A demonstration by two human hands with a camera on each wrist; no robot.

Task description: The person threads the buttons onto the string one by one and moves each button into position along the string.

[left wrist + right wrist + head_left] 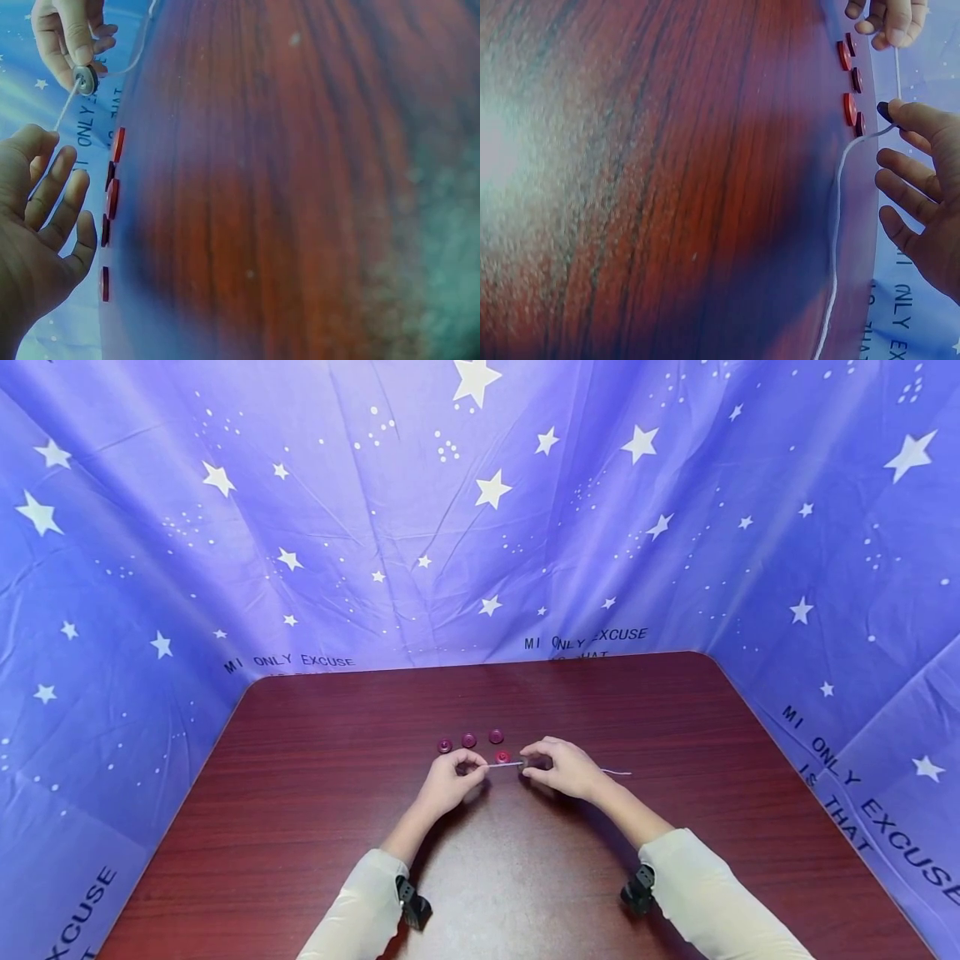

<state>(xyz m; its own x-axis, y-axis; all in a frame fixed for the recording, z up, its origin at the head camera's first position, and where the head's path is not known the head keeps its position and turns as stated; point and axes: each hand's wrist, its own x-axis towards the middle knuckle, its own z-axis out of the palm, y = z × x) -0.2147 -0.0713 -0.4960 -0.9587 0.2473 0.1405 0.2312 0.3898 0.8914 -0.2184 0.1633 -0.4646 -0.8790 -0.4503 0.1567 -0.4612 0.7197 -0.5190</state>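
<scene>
Cord [836,217], thin, white and textile in look, is running through the middle of a round, dark, plastic-looking button [88,81] above the table, between the hands. The person's left hand [448,779] is pinching the cord between thumb and forefinger, left of the button; its other fingers are spreading loosely, holding nothing. The right hand [568,768] is gripping the button between thumb and fingertips, seemingly by its edge, probably so that the middle is lying free for the cord. The short span between the hands is stretching straight, suggesting that the two grips are pulling against each other. The remaining cord is trailing slackly to the right. Five round, red and dark-red buttons [468,740] are lying just far of the hands on the reddish-brown, wood-grained tabletop [337,718], presumably for easy reach; the head view is showing only four, the left hand perhaps hiding one.
</scene>
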